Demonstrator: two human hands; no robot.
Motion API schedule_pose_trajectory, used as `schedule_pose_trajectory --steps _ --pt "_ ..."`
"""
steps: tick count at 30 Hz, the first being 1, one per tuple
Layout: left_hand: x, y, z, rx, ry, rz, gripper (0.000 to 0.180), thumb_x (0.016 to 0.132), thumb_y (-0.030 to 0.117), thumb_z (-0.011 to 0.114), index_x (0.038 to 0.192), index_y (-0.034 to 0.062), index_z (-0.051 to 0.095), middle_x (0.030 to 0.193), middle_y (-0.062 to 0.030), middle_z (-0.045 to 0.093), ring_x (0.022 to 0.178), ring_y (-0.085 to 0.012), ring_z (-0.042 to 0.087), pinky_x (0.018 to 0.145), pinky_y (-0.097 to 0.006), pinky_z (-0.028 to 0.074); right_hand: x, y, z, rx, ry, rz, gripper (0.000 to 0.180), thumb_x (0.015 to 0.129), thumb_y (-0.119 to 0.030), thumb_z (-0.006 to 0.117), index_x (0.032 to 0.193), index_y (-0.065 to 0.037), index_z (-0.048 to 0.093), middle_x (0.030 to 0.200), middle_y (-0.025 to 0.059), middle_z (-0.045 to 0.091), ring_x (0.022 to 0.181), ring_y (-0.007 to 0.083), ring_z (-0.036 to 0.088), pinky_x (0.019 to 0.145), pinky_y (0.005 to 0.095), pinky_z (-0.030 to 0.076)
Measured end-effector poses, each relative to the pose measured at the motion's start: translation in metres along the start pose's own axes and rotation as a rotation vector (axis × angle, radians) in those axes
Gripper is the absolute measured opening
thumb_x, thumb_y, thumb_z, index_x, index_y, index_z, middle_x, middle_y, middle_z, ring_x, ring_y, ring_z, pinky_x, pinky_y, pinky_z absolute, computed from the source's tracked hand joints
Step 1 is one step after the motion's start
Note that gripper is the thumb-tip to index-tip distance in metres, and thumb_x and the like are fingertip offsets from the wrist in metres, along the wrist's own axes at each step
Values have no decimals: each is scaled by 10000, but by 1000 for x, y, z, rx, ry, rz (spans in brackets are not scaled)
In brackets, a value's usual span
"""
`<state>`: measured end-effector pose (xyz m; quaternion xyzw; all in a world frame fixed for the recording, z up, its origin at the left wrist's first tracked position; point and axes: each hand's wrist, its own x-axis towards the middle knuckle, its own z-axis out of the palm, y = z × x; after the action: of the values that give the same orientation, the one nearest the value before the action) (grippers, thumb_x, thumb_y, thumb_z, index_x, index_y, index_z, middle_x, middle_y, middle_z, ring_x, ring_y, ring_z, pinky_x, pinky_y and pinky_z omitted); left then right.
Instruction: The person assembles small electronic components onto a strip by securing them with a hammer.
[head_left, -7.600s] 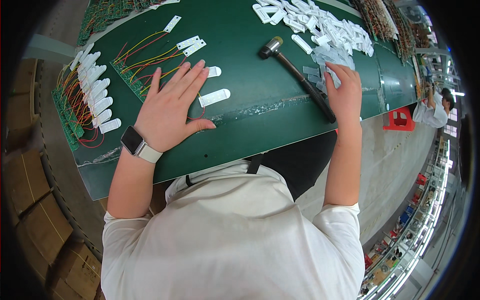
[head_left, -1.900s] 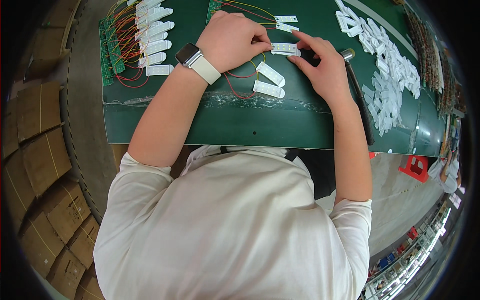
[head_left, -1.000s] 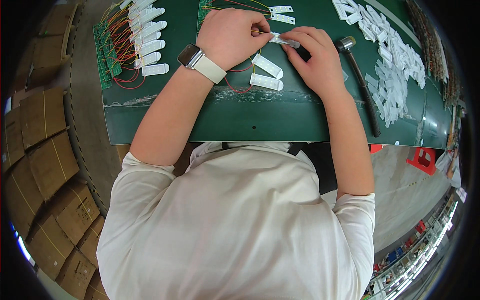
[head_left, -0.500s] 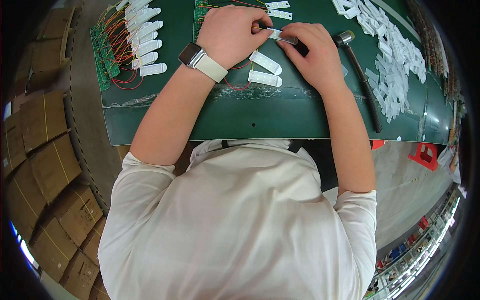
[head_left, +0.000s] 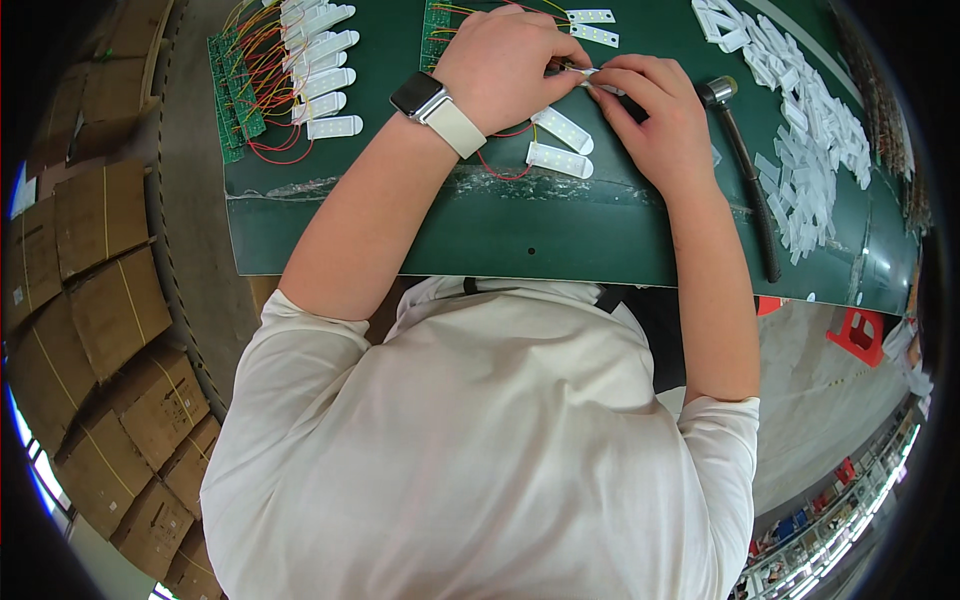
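Note:
My left hand (head_left: pixel 510 62), with a watch on its wrist, and my right hand (head_left: pixel 652 108) meet over a small white strip (head_left: pixel 590 74) at the far middle of the green table (head_left: pixel 540 225). Both hands pinch that strip between their fingertips. Two more white strips (head_left: pixel 560 160) with red wires lie just under my left hand. A green circuit board (head_left: pixel 437 18) with coloured wires sits partly hidden behind my left hand.
A black-handled hammer (head_left: pixel 745 160) lies to the right of my right hand. A heap of white strips (head_left: pixel 815 150) spreads at the far right. Another wired green board with several white strips (head_left: pixel 285 80) lies at the left. Cardboard boxes (head_left: pixel 90 290) stack on the floor at the left.
Earlier my left hand lay flat and my right hand was by the hammer. Both hands since came together on a white strip; over the last second they barely move.

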<state>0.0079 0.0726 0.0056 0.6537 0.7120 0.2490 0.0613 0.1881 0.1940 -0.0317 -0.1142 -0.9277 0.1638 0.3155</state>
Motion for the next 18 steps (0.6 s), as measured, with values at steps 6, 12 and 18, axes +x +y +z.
schedule_pose_trajectory --steps 6,12,18 --pt "-4 2 -12 102 148 69 136 867 193 715 957 114 780 920 -69 706 950 -290 644 858 -421 505 1 -1 0 -67 13 -51 140 836 -180 815 966 -144 780 1010 -24 708 929 215 654 786 357 561" --pt "-8 -3 -28 -70 99 18 86 857 123 725 923 72 745 881 -98 715 898 -306 671 817 -409 538 2 -1 0 -90 42 -80 139 818 -184 826 949 -146 797 983 -27 714 926 210 653 777 354 561" --pt "-9 -1 -20 66 59 -10 138 883 203 710 884 73 756 886 -108 741 862 -314 692 783 -424 554 2 -1 2 -95 49 -74 134 819 -185 825 944 -144 799 978 -30 713 920 210 652 774 350 560"
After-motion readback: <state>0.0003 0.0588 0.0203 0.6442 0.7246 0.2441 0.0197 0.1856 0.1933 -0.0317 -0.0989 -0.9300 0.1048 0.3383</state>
